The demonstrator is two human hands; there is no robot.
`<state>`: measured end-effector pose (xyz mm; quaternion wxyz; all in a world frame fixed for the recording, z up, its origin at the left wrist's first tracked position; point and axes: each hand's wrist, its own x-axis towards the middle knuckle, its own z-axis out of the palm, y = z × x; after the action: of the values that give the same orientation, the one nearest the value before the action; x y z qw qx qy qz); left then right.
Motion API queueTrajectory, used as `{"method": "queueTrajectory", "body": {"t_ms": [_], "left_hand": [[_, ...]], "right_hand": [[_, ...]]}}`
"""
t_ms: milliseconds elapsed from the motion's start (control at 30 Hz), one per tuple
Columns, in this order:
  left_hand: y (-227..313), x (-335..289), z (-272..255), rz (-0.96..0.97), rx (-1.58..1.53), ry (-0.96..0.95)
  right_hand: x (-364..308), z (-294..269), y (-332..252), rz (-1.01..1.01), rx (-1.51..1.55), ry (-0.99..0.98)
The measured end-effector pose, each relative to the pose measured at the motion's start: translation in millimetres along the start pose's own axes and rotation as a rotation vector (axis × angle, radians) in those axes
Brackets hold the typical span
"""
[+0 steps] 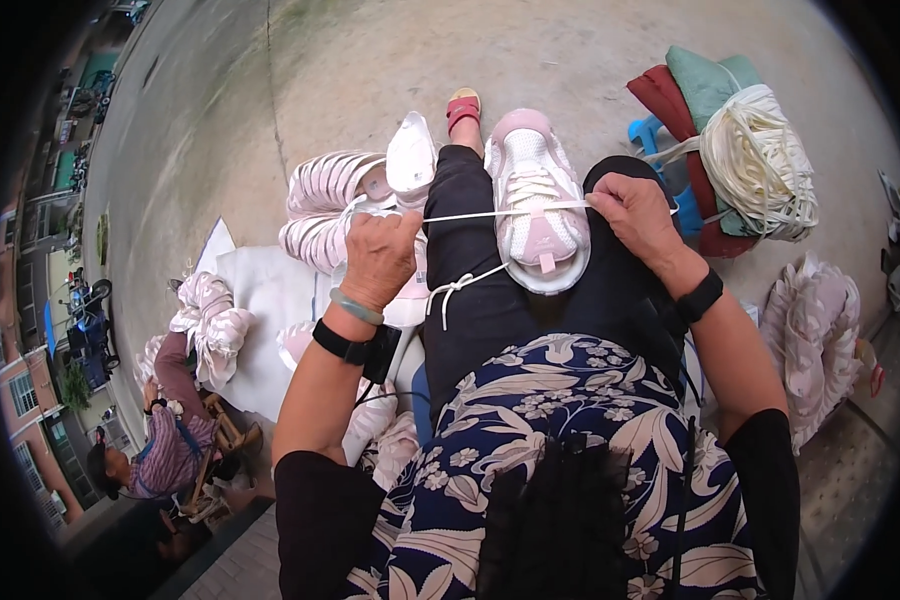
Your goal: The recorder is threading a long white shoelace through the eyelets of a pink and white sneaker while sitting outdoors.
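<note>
On my lap, between my thighs, rests a pink and white sneaker upper (540, 237), its toe pointing away from me and white laces crossing its front. A white shoelace (470, 215) runs taut across the top of its tongue from hand to hand. At its left end, my left hand (378, 258) is closed in a fist round the lace. My right hand (635, 213) pinches the lace just right of the shoe. A knotted white cord (457, 284) hangs from the shoe's left side over my dark trousers.
Stacked pink and white shoe uppers (322, 190) lie to the left. At the right, a bundle of white laces (760, 150) lies on red and green cloth beside a blue stool (678, 185). More uppers (815, 330) are piled further right. Another person (175, 440) sits at the lower left.
</note>
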<state>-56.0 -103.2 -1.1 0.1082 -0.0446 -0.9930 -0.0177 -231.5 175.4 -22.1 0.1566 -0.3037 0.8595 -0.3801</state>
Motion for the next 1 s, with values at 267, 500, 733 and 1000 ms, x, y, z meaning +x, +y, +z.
{"method": "queueTrajectory", "body": {"t_ms": [267,500,733,1000], "left_hand": [[8.9,-9.3,18.8,-0.149,-0.059,-0.175],[-6.8,-31.6,12.8,-0.167,-0.148,-0.108],[-47.8,-78.4,2.1,-0.373,-0.043,-0.170],[-49.2,-93.1,3.3,-0.443,-0.055,-0.192]], "right_hand": [[-19.3,4.6,-0.6,-0.025,-0.072,-0.015],[-29.9,-10.3,18.6,-0.431,-0.295,0.099],[-28.1,-52.4,49.2,-0.433,-0.422,0.181],[-26.3,-63.4,64.5,-0.418,-0.426,0.098]]}}
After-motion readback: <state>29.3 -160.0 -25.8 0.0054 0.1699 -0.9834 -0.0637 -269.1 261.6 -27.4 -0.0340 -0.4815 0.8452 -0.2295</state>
